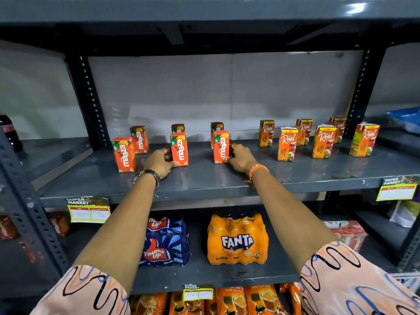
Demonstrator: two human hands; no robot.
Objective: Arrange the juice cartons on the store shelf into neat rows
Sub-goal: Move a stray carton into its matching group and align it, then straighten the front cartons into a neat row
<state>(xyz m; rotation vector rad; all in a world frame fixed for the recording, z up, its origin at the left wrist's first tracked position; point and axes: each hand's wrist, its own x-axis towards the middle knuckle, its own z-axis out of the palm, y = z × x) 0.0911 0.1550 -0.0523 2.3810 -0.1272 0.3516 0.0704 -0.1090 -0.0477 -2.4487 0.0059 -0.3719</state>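
Both my arms out over the shelf [204, 178], sleeves pushed back, wristwatch [148, 175] on the left, orange thread band [258, 170] on the right. My left hand [159, 161] is curled round the base of the middle front Maaza carton [179, 149], thumb on its front corner, fingers wrapped to the side & back. My right hand [241, 159] grips the right front Maaza carton [221, 147] the same way, low down, thumb at the bottom edge. Both cartons stand upright on the shelf, w/ a wide gap between them.

Risk no. 1, as I judge it: these are tall, narrow boxes held only at the foot. Slide too fast & the top lags, so a carton could tip fwd off the shelf edge, or back into the one standing right behind it [216, 128]. The rear carton behind my left-hand box [178, 128] is just as close.

Farther left, another front Maaza carton [124, 154] and its rear partner [139, 139] stand apart from the rest; swinging my left wrist out could clip them.

To the right & deeper, the Real apple cartons [287, 144] sit staggered, some angled, one [363, 140] well off by the upright. Reaching across for them w/ a bare forearm could sweep the nearer ones over. Rows not yet neat; most of the job looks to be ahead.
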